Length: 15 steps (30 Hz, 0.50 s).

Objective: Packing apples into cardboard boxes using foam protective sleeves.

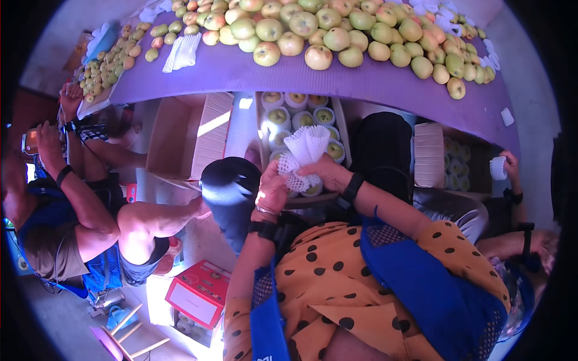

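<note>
Both my hands are in front of my body, over an open cardboard box [341,114] standing between my knees. Inside it, several green apples [277,116] sit in white foam net sleeves. My left hand [272,191] has its fingers closed on a white foam net sleeve [289,168]. Beside it, my right hand [330,173] grips white foam net sleeves [308,143] that stick up and flare at the top. The two hands are close together, and the netting overlaps between them. Whether an apple is inside the left sleeve, I cannot tell.
A purple-covered table [229,75] ahead bears a large heap of loose apples [337,39]. An open cardboard box [176,135] stands left, another box [428,155] with sleeved apples right. Co-workers sit on both sides; a red box [201,289] and a stool [129,337] are lower left.
</note>
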### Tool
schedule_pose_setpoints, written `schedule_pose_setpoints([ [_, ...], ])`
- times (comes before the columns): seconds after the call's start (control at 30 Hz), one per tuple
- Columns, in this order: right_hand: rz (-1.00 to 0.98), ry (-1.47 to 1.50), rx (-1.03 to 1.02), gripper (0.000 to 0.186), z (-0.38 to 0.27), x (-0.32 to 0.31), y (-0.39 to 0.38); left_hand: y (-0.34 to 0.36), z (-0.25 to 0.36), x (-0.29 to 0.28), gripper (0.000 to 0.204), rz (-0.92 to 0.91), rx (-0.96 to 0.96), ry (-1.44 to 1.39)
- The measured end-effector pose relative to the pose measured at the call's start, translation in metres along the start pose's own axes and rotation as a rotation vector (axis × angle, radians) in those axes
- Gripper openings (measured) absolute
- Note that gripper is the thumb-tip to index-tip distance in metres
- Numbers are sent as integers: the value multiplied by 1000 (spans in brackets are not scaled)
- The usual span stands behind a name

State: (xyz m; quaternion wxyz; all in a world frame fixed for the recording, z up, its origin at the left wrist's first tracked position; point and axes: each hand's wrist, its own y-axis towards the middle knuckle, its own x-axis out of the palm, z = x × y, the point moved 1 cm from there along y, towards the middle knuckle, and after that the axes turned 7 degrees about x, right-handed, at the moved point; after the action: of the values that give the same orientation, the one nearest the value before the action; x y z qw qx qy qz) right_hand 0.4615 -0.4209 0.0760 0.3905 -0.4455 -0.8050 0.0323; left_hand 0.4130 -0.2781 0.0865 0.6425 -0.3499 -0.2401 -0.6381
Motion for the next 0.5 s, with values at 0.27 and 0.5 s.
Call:
schedule_pose_setpoints([
  [0.27,129,-408,-186,47,16,-14,17,4,-16,-36,18,220,448,1130],
  [0.5,423,-608,-327,31,21,-22,26,-8,-14,3,17,-29,295,978],
])
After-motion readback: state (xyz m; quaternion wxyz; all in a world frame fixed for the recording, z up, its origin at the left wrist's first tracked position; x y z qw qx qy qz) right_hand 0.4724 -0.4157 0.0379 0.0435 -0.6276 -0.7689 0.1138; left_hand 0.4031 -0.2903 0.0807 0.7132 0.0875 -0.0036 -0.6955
